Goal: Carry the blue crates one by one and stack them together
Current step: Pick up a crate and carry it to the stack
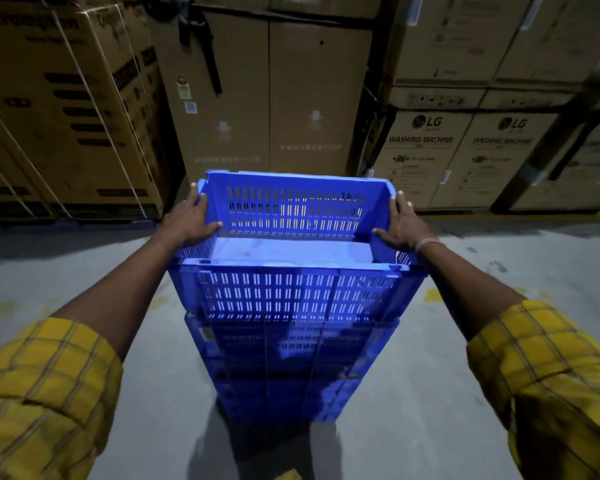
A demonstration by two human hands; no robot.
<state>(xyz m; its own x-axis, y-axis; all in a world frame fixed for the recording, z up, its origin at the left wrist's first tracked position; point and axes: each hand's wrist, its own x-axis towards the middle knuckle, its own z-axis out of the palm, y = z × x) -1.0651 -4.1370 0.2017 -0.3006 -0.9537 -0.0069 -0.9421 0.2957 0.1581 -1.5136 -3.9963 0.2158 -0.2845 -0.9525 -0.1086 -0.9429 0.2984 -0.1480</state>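
Observation:
A blue slotted crate (291,289) sits on top of a stack of blue crates (288,368) that stands on the grey floor in front of me. Its inside holds nothing. My left hand (191,220) grips the crate's left rim, thumb inside and fingers over the outer wall. On the opposite rim my right hand (400,225) holds the same way, thumb inside. Both arms are stretched forward, with yellow checked sleeves rolled up at the forearms.
Tall cardboard boxes (267,88) stand close behind the stack. Strapped cartons (66,109) are on the left and washing machine boxes (461,147) on the right. Grey concrete floor (66,271) with faded yellow marks spreads on both sides.

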